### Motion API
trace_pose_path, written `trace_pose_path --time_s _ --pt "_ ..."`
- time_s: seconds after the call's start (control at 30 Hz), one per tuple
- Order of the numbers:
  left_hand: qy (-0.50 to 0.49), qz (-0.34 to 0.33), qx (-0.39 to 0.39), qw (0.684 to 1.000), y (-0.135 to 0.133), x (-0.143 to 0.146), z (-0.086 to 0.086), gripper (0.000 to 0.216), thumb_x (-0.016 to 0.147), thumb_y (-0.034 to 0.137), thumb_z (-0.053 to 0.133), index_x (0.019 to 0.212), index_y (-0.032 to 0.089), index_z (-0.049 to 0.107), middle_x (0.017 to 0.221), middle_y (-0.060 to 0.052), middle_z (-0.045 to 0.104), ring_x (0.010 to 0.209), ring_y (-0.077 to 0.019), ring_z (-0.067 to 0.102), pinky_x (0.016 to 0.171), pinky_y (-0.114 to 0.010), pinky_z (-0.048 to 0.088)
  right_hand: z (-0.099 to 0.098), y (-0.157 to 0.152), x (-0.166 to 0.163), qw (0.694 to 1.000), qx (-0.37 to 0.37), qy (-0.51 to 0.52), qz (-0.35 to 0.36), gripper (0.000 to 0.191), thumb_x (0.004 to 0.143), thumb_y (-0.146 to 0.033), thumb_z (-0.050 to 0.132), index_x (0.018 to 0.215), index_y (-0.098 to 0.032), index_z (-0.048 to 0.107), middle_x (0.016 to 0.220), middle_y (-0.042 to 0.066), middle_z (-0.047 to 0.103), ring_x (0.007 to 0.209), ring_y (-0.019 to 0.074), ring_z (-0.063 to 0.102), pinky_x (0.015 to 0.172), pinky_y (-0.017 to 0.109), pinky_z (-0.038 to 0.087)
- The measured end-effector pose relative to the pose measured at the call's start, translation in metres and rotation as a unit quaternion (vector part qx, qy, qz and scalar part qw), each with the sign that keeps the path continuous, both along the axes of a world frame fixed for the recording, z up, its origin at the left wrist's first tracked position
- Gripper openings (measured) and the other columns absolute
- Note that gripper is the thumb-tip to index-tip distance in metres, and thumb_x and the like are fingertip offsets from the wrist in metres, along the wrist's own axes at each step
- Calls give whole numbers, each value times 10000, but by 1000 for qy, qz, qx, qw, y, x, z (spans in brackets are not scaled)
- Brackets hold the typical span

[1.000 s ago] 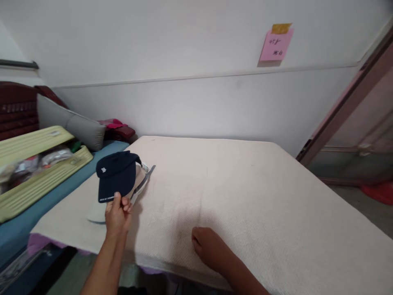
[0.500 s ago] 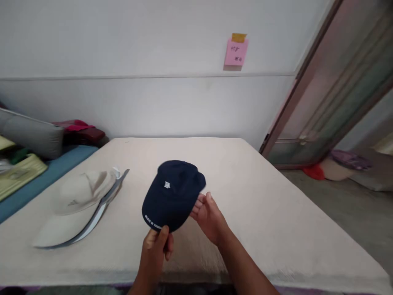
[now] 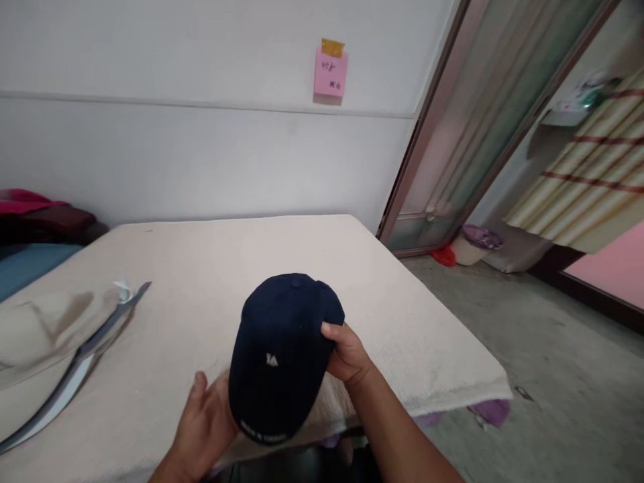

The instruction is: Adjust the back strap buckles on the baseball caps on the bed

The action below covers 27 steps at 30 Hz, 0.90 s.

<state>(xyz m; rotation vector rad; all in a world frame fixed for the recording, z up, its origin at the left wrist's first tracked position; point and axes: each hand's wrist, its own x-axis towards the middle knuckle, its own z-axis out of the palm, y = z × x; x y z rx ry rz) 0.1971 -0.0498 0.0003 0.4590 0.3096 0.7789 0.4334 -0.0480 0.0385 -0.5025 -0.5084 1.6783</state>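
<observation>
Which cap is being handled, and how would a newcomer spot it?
Start at the cream-covered table under the pink note on the wall. Near its front edge a navy cap is held up, the right hand gripping the crown's side, the left hand at the brim. Unlike the beige cap lying flat at the table's left, it is dark, with a small white logo.

Cream textured cloth (image 3: 201,268) spread over flat surface. Beige cap (image 3: 35,342) laid at left on cloth, grey strip (image 3: 100,335) run along its near side, white tag (image 3: 122,290) seen at far end. Pink note (image 3: 331,72) stuck on white wall (image 3: 151,134), topped by yellow tape (image 3: 332,47). Blue mat (image 3: 30,261) and dark red bundle (image 3: 45,218) placed far left. Glass sliding door (image 3: 473,121) set at right; purple basin (image 3: 481,236) and red item (image 3: 443,255) left on grey floor (image 3: 553,376) beside it. Striped fabric (image 3: 588,174) hung far right
</observation>
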Motion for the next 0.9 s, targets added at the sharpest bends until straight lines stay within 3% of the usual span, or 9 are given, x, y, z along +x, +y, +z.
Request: trace_pose_path --time_s 0.2,0.3,0.43,0.57,0.7,0.9 --pt "-89 -48 60 993 14 -19 16 352 825 405 542 1045 181 701 1017 -66 728 921 -247 677 844 -321 516 -3 -14 -8 977 23 -129 169 480 483 -150 815 940 -120 671 838 65 698 714 184 642 785 369 483" --pt "-64 -60 62 994 6 -25 18 227 795 216 590 969 206 735 941 -29 747 844 -224 699 781 -275 548 -2 -13 -12 968 15 -158 192 492 487 -137 814 956 -137 667 838 49 693 751 183 634 816 376 465" --pt "-35 -43 65 996 -3 -27 27 298 746 97 576 987 174 734 884 -53 754 766 -241 711 713 -286 578 -2 -10 -16 970 6 -159 186 537 496 -120 807 1008 -146 649 882 57 685 808 197 628 863 398 444" --pt "-77 -38 81 993 0 -30 34 314 729 135 556 988 112 732 921 -85 740 836 -276 696 773 -321 568 -3 -4 -26 974 3 -152 171 526 561 -132 776 1063 -151 621 952 73 671 851 196 625 911 410 422" --pt "-94 -62 86 990 1 -34 36 338 694 204 576 983 141 740 902 -69 748 812 -318 695 822 -417 549 0 0 -35 964 16 -167 206 534 570 -117 767 1079 -161 610 1012 74 654 888 193 613 938 413 406" --pt "33 -23 28 999 -3 -46 32 373 554 152 644 907 183 759 776 -62 758 759 -339 697 740 -465 565 1 -1 -31 963 43 -112 240 537 543 -117 755 1061 -157 620 927 47 663 792 159 610 796 312 464"
